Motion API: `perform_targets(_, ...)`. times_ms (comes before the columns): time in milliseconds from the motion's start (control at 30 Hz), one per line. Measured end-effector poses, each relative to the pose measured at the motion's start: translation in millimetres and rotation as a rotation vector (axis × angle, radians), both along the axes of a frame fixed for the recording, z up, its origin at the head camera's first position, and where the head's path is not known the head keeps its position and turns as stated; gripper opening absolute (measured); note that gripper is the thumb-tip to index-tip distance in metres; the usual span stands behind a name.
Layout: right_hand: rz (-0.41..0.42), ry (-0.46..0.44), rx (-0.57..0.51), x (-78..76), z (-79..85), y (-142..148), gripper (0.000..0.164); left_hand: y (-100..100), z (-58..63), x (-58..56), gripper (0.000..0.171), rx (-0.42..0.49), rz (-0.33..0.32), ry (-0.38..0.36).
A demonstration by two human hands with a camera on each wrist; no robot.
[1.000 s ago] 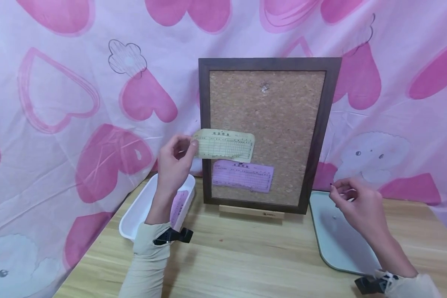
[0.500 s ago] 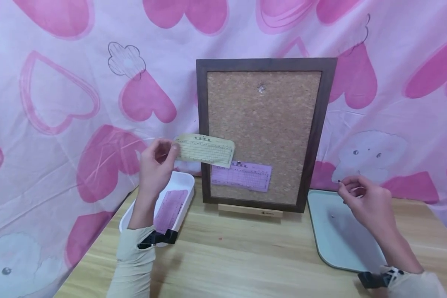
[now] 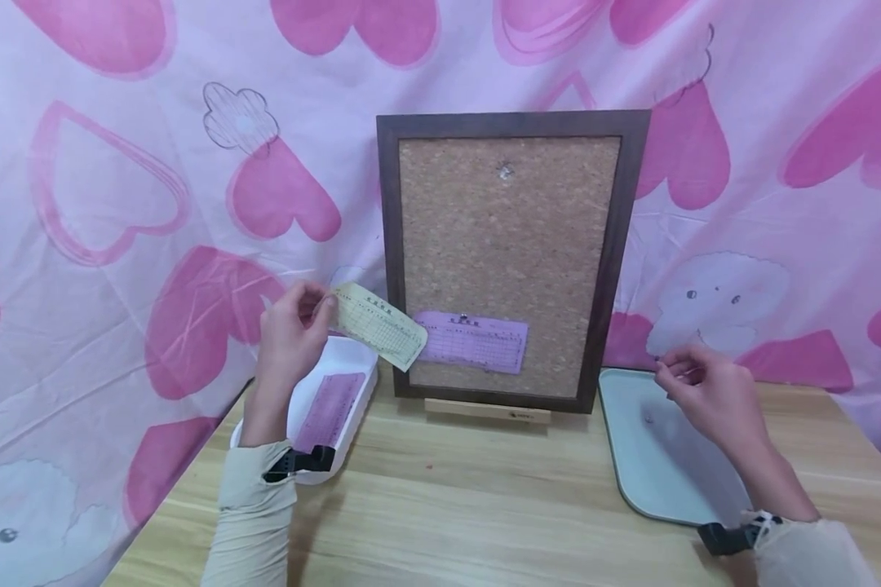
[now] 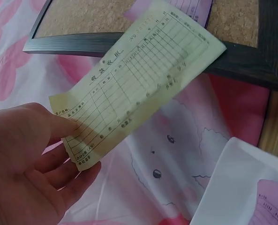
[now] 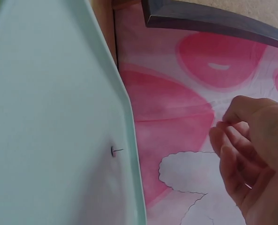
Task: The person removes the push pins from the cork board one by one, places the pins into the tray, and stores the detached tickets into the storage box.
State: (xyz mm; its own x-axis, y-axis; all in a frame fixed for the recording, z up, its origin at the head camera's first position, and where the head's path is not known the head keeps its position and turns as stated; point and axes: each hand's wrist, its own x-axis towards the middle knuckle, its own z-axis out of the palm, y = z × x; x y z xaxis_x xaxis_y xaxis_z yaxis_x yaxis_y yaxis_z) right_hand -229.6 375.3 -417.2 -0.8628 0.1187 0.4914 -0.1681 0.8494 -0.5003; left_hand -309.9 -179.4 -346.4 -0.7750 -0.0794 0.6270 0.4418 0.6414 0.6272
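Observation:
Between thumb and fingers my left hand (image 3: pixel 289 334) pinches one end of a pale yellow receipt slip (image 3: pixel 382 326). The slip slants down to the right, its free corner overlapping the corkboard's (image 3: pixel 514 236) left frame in the head view. Pinned low on the cork is a purple receipt slip (image 3: pixel 477 346), with a tack (image 3: pixel 463 316) at its top edge. My right hand (image 3: pixel 712 391) is raised over the tray's far side; its thumb and index finger pinch a thumbtack (image 3: pixel 657 359), of which only a dark speck shows. The fingers hide it in the right wrist view.
A white tub (image 3: pixel 369 390) at the left holds another purple slip (image 3: pixel 330 408). On the pale green tray (image 3: pixel 649 481) lies a thumbtack (image 5: pixel 113 151) with its point up. Another clear tack (image 3: pixel 505 171) sits high on the cork. A heart-patterned cloth (image 3: pixel 154 326) hangs behind.
My left hand has moved left and slightly down, taking the yellow slip off most of the board; the slip now tilts down to the right. The right hand stays near the tray.

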Motion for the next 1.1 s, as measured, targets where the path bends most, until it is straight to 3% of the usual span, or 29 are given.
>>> perform_targets(133,0.041,-0.071,0.035,-2.7,-4.0,3,0.009,1,-2.2,-1.5,0.016,-0.005,-0.029,-0.021)
perform_targets(367,0.102,-0.158,0.047,-6.0,-10.1,4,0.009,-2,-3.2,-2.0,0.017,-0.052,0.016,0.002)
perform_targets(567,0.134,-0.212,0.027,-7.6,-13.5,5,0.011,-5,-3.7,-2.8,0.017,-0.057,0.006,-0.026)
perform_targets(867,0.151,-0.334,0.009,-9.4,-23.3,9,0.019,-15,-9.8,0.2,0.018,-0.148,0.021,-0.203)
perform_targets(1100,0.188,-0.381,0.053,-12.6,-25.3,22,0.015,-21,-10.1,-2.2,0.021,-0.23,0.01,-0.278)
